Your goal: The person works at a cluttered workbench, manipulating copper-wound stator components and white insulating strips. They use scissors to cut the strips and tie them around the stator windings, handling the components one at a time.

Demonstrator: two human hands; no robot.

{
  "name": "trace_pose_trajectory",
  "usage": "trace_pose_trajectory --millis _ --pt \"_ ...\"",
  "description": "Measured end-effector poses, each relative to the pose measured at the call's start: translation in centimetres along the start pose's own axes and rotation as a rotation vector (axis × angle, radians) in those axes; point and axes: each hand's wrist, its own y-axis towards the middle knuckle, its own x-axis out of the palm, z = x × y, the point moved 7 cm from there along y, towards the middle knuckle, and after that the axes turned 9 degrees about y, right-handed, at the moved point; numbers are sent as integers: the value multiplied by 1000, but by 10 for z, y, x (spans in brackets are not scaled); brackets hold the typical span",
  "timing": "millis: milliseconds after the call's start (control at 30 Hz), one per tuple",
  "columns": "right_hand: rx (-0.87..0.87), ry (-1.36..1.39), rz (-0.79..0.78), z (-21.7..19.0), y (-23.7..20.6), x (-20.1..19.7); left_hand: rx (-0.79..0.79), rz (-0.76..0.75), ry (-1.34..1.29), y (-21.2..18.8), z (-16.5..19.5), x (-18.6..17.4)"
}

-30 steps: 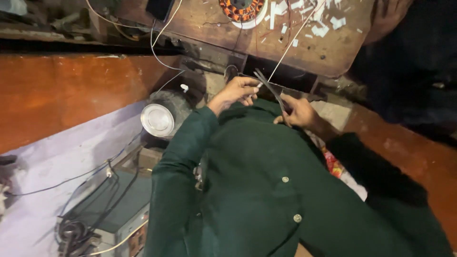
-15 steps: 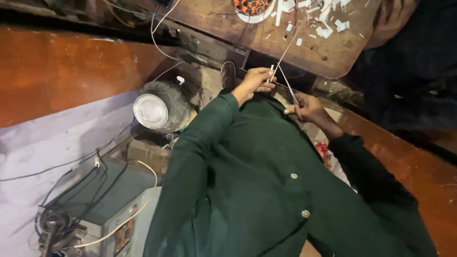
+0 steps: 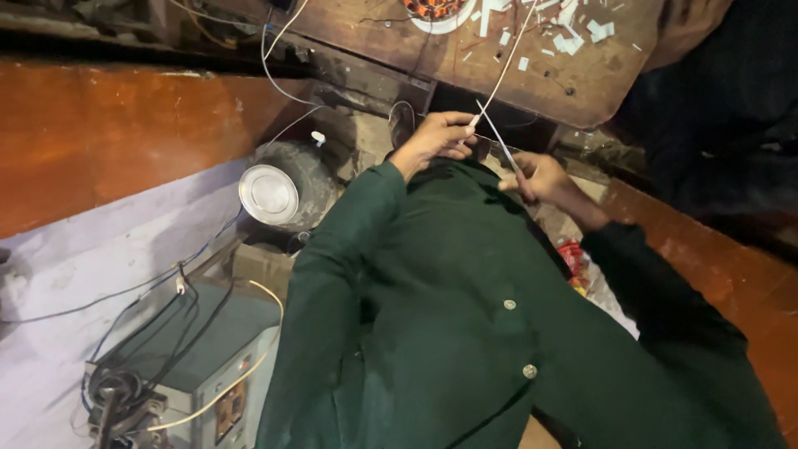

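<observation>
My left hand (image 3: pixel 436 137) pinches the lower end of a long thin white strip (image 3: pixel 505 62) that runs up over the wooden workbench (image 3: pixel 573 91). In my right hand (image 3: pixel 536 179) is a slim metal tool that looks like scissors (image 3: pixel 497 137), its tip pointing up-left and meeting the strip just beside my left fingers. Both hands are close together below the bench's front edge, above my dark green shirt. A round motor stator with copper windings (image 3: pixel 432 7) lies at the bench's far edge, cut off by the frame.
Several small white cut scraps (image 3: pixel 573 29) litter the bench. A round metal pot with a shiny lid (image 3: pixel 270 193) stands at left, a grey metal box with wires (image 3: pixel 179 357) lower left, and a red packet (image 3: pixel 573 256) by my right sleeve.
The view has shifted, with pot and grey box sliding right and down. My hands stay close together; the tool's tip now meets the strip at my left fingers.
</observation>
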Motion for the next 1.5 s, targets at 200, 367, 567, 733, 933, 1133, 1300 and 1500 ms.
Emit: trace_pose_trajectory --millis 200,367,567,733,933,1133,1300,1500 --pt "86 128 -173 -24 17 -13 47 -39 279 3 28 -5" --pt "78 -99 -120 -47 25 -16 103 -14 460 10 46 -1" --pt "-30 -99 -64 -57 17 -15 137 -4 530 11 55 2" --pt "-292 -263 156 -75 9 -42 149 27 389 5 44 4" --pt "-472 -816 605 -105 14 -86 149 118 202 -15 9 0" --pt "-721 -966 761 -105 2 -56 212 189 48 -28 -5 2" --pt "-469 -106 287 -55 34 17 302 239 123 -29 -3 17" --pt "-539 56 362 -58 48 36 293 327 174 -34 10 17"
